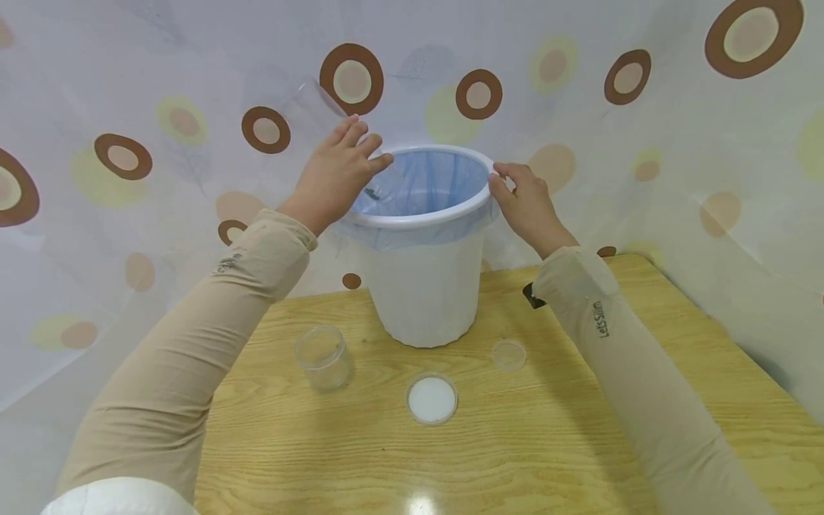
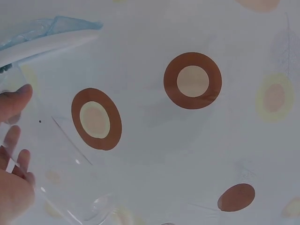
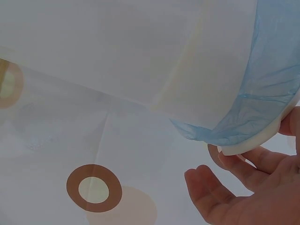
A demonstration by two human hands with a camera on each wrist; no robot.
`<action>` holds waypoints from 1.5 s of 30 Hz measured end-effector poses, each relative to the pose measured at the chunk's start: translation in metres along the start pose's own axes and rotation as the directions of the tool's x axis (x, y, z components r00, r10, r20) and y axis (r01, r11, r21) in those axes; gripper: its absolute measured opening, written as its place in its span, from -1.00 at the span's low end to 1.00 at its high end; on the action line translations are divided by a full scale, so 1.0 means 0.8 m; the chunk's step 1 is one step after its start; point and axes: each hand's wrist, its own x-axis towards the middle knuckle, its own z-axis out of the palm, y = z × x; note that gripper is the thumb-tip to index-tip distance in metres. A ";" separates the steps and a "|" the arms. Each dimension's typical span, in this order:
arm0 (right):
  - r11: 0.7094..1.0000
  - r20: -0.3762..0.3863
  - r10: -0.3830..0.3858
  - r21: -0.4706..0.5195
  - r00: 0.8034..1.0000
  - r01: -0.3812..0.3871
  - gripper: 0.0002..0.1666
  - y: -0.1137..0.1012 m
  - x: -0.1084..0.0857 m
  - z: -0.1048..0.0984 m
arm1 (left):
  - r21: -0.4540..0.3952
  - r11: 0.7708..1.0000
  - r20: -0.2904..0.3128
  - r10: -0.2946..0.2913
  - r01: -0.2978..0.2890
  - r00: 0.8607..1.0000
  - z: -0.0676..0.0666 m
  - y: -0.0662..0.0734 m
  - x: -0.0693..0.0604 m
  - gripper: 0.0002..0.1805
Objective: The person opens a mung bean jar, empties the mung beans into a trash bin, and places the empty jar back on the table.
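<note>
A white bin [image 1: 425, 286] stands on the table, with a blue plastic liner [image 1: 444, 179] folded over its rim. My left hand [image 1: 341, 168] holds a clear see-through container [image 2: 70, 164], tilted with its lower end over the bin's left side. Small dark bits [image 1: 373, 193] show near that lower end. In the left wrist view the thumb and fingers curl round the container's side. On the opposite side my right hand [image 1: 524, 204] pinches the bin's rim between thumb and fingers; its other fingers stand off the rim in the right wrist view.
On the wooden table [image 1: 309, 458] in front of the bin are a clear jar [image 1: 325, 361], a round lid with a white disc [image 1: 432, 399] and a small clear round lid [image 1: 509, 355]. A black object [image 1: 533, 295] lies by the right sleeve. A patterned sheet [image 1: 412, 43] hangs behind.
</note>
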 end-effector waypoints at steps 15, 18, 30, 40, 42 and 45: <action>1.000 0.004 0.018 -0.007 1.000 -0.018 -0.35 -0.003 -0.002 -0.001 | 0.016 0.997 0.053 0.071 -0.072 0.996 -0.009 -0.003 0.005 -0.43; 1.000 0.004 0.018 -0.007 1.000 -0.018 -0.35 -0.003 -0.002 -0.001 | 0.007 0.998 0.019 0.055 -0.055 0.998 -0.012 -0.008 0.008 -0.44; 1.000 0.001 0.013 -0.006 1.000 -0.013 -0.35 -0.002 -0.001 0.001 | -0.035 0.999 0.023 0.040 -0.039 0.999 -0.023 -0.013 0.013 -0.39; 1.000 -0.002 0.014 -0.008 1.000 -0.014 -0.36 -0.002 0.001 0.003 | -0.054 0.997 0.021 0.051 -0.049 0.999 -0.011 -0.011 0.005 -0.43; 1.000 -0.002 0.015 -0.006 1.000 -0.015 -0.36 -0.002 0.000 0.002 | -0.060 0.997 0.019 0.040 -0.038 0.999 -0.010 -0.011 0.003 -0.43; 1.000 -0.005 0.014 -0.002 1.000 -0.014 -0.36 -0.002 -0.001 0.002 | -0.061 0.998 0.005 0.028 -0.027 1.000 -0.009 -0.012 0.000 -0.43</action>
